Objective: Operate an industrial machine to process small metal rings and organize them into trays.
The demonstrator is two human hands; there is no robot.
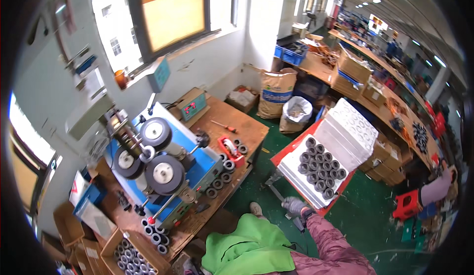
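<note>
My right hand (295,205), in a grey glove, is at a metal bar (275,192) beside the near edge of a red stand. Its fingers look curled over the bar, though their undersides are hidden. On the stand lies an open white foam box (296,180) with several rows of dark ring-shaped parts (321,162). The box's lid (348,131) is tilted back, with round marks on it. Only a small part of my left hand (189,265) shows at the lower edge, by the workbench; its fingers are hidden.
On the wooden workbench (256,132) at left stands a blue machine (185,176) with several black wheels. Rings line its front; a carton (109,248) of rings is below. A screwdriver (224,126), a sack (276,94) and a red stool (409,205) by another person are around.
</note>
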